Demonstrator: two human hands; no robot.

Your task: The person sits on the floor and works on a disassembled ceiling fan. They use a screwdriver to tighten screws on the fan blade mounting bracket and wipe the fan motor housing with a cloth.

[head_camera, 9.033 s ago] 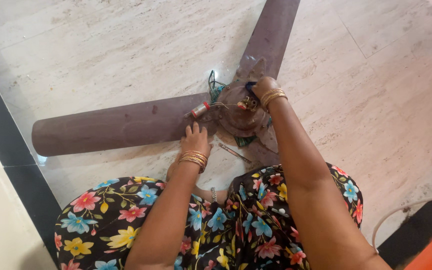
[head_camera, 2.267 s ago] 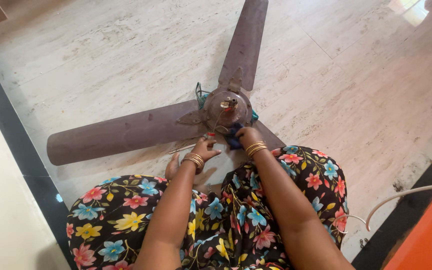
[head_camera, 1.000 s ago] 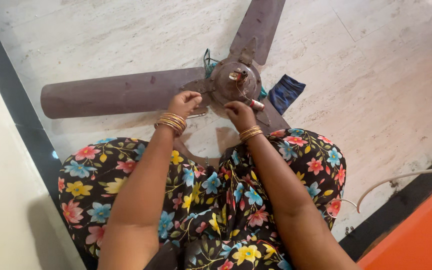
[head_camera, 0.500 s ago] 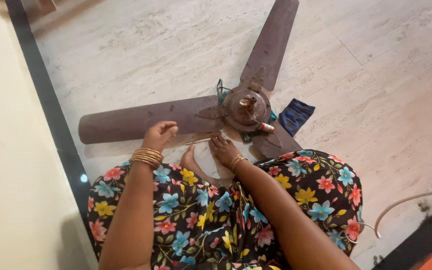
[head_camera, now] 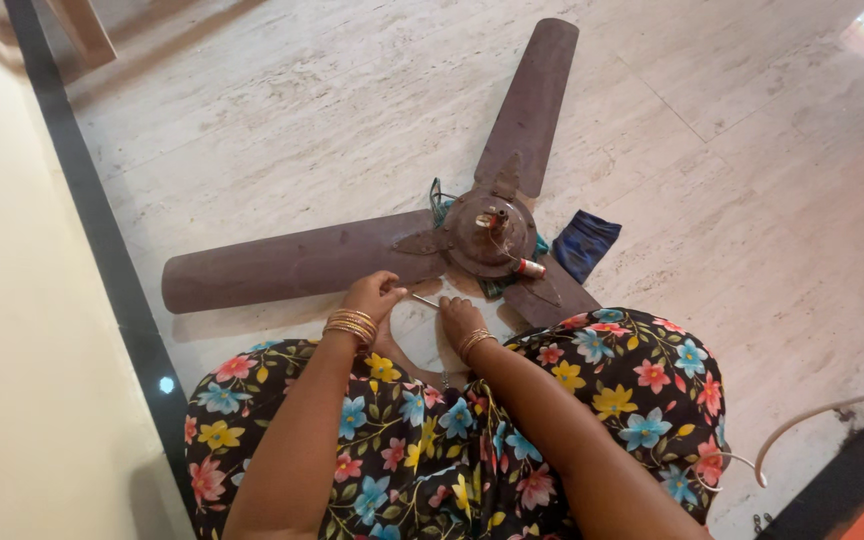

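A brown ceiling fan (head_camera: pixel 490 232) with three long blades lies flat on the pale stone floor in front of my knees. My left hand (head_camera: pixel 372 296) is curled beside the near edge of the left blade (head_camera: pixel 292 268), fingertips pinching one end of a thin metal rod (head_camera: pixel 424 300). My right hand (head_camera: pixel 460 318) rests just below the hub, fingers bent, touching the other end of that rod. Gold bangles sit on both wrists. A small red-tipped part (head_camera: pixel 529 267) lies on the hub's right side.
A dark blue cloth (head_camera: pixel 584 244) lies on the floor right of the hub. A black floor strip (head_camera: pixel 102 230) runs along the cream wall at left. A white cable (head_camera: pixel 812 420) curves at lower right. My floral dress covers the foreground.
My hands dropped from the fan hub to the floor just below it and now meet on the thin rod. The view shifted, showing more wall at left.
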